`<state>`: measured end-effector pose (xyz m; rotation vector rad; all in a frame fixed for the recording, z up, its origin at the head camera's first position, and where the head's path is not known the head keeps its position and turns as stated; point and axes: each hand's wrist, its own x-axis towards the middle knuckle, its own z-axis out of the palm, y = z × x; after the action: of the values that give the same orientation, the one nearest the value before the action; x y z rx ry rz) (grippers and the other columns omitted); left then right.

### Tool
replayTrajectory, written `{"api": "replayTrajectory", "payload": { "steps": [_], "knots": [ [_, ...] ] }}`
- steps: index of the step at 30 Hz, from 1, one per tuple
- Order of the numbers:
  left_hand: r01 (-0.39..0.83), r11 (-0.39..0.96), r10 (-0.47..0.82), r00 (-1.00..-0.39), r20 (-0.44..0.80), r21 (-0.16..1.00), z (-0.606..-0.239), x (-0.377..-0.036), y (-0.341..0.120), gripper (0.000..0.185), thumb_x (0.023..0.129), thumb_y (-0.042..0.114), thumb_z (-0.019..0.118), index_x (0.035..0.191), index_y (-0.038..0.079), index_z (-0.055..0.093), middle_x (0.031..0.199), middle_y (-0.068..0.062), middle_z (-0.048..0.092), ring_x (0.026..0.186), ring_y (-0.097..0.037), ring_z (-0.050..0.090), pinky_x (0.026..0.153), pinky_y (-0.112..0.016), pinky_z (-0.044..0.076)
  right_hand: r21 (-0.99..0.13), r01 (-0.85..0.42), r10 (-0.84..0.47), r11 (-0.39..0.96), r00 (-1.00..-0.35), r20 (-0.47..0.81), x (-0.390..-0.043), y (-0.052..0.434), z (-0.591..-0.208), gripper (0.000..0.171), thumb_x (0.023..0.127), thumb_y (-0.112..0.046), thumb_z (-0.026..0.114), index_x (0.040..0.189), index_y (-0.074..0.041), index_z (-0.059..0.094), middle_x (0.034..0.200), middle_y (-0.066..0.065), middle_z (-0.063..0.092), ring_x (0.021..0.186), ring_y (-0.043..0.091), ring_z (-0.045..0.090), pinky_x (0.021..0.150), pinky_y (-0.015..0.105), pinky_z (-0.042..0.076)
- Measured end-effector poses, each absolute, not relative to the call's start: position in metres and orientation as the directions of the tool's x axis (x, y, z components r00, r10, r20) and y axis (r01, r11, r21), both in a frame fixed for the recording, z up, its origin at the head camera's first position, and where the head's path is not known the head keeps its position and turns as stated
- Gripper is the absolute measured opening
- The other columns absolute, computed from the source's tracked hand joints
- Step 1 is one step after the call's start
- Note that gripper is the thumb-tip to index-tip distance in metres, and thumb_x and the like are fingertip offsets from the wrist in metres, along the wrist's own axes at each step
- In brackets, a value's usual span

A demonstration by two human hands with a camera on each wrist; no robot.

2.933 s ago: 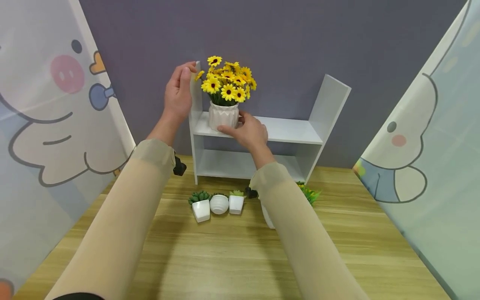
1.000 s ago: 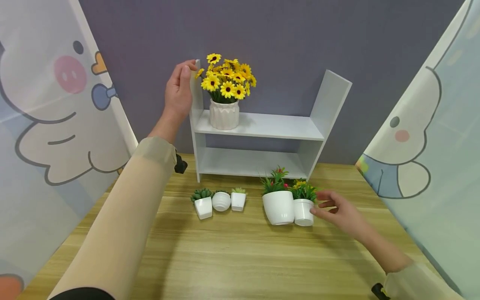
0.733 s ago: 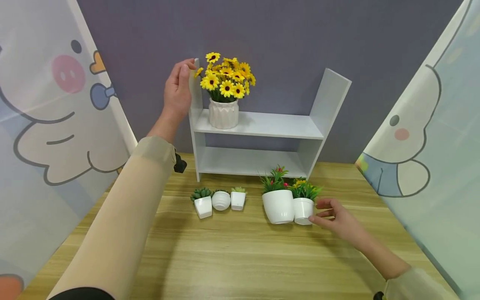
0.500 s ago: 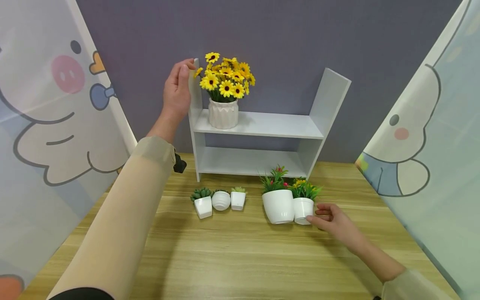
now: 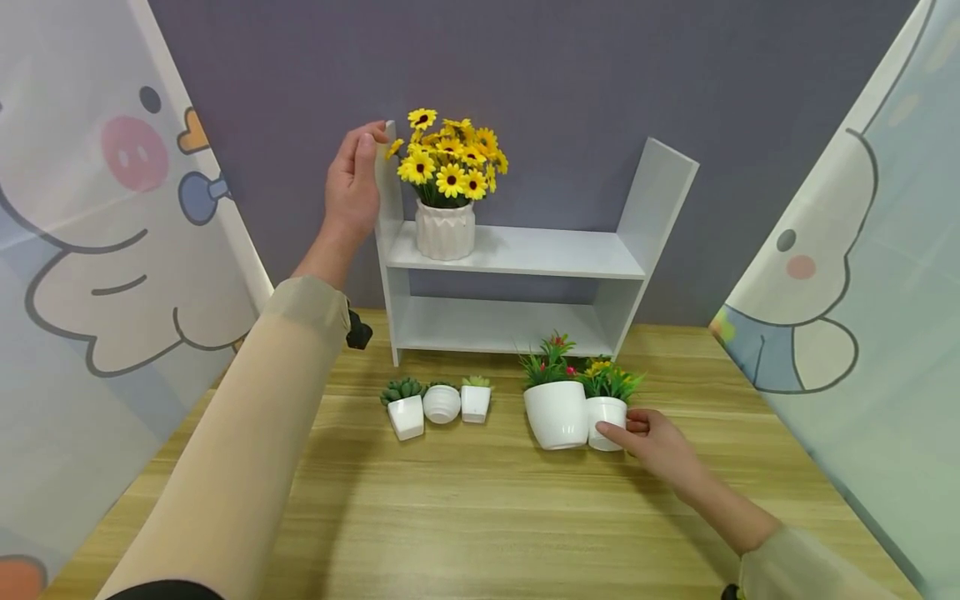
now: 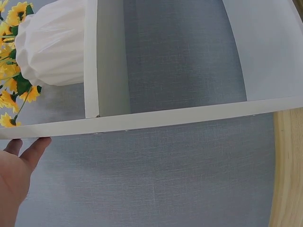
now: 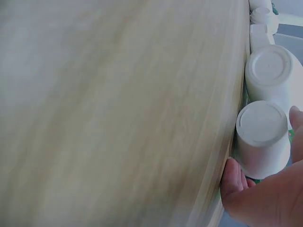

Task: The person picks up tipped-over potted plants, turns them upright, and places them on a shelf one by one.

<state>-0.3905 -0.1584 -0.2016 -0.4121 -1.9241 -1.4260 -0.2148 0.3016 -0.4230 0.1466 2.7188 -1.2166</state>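
My right hand [image 5: 656, 442] has its fingers curled round the small white pot [image 5: 606, 422] with the yellow-flowered plant, which stands on the wooden table [image 5: 480, 517] touching the larger white pot [image 5: 557, 413] on its left. That closeness is my worry: if I tip the small pot toward its neighbour, or drag it instead of taking it straight up, I could knock the larger one over, and the leaves of the two plants look tangled enough to snag. In the right wrist view my thumb and fingers [image 7: 232, 177] sit on opposite sides of the pot, though that picture is blurred, so I cannot say how firm the hold is. My left hand [image 5: 351, 187] rests with fairly straight fingers on the top of the left upright of the white shelf [image 5: 525, 254]; leaning there could rock the shelf and the sunflower vase [image 5: 446, 229] on it.
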Motion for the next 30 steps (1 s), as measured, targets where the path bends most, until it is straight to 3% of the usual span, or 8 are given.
{"api": "replayTrajectory", "payload": {
  "steps": [7, 13, 16, 30],
  "knots": [
    [0.612, 0.348, -0.150, -0.712, 0.686, 0.710, -0.2023, -0.3898, -0.1583, 0.037, 0.120, 0.042, 0.039, 0.132, 0.017, 0.064, 0.164, 0.009, 0.057, 0.154, -0.004, 0.047, 0.128, -0.023, 0.034, -0.704, 0.171, 0.051, 0.689, -0.981, -0.188, -0.2181, 0.2957, -0.4229, 0.103, 0.100, -0.066, 0.071, 0.155, 0.016, 0.043, 0.152, 0.037, 0.058, 0.132, 0.042, 0.065, 0.101, 0.047, 0.061],
    [0.609, 0.347, -0.149, -0.714, 0.684, 0.713, -0.2018, -0.3895, -0.1579, 0.036, 0.120, 0.042, 0.039, 0.131, 0.019, 0.063, 0.164, 0.009, 0.056, 0.155, -0.004, 0.046, 0.129, -0.023, 0.033, -0.755, 0.171, 0.038, 0.633, -0.981, -0.190, -0.2183, 0.2959, -0.4208, 0.089, 0.105, -0.053, 0.071, 0.151, 0.019, 0.046, 0.146, 0.036, 0.063, 0.103, 0.024, 0.073, 0.080, 0.032, 0.061],
    [0.609, 0.343, -0.151, -0.716, 0.682, 0.715, -0.2017, -0.3895, -0.1579, 0.035, 0.120, 0.042, 0.039, 0.131, 0.020, 0.064, 0.164, 0.009, 0.056, 0.155, -0.004, 0.046, 0.129, -0.023, 0.033, -0.773, 0.177, 0.040, 0.609, -0.980, -0.193, -0.2172, 0.2973, -0.4199, 0.084, 0.105, -0.047, 0.073, 0.149, 0.021, 0.049, 0.143, 0.035, 0.065, 0.096, 0.019, 0.074, 0.078, 0.029, 0.061],
    [0.624, 0.347, -0.144, -0.703, 0.697, 0.701, -0.2029, -0.3915, -0.1590, 0.038, 0.120, 0.041, 0.039, 0.133, 0.013, 0.063, 0.164, 0.008, 0.056, 0.155, -0.005, 0.047, 0.129, -0.023, 0.034, -0.815, 0.202, 0.071, 0.543, -0.978, -0.194, -0.2106, 0.3018, -0.4223, 0.084, 0.105, -0.043, 0.076, 0.151, 0.021, 0.047, 0.138, 0.032, 0.068, 0.105, 0.018, 0.075, 0.084, 0.026, 0.063]
  ]
}}
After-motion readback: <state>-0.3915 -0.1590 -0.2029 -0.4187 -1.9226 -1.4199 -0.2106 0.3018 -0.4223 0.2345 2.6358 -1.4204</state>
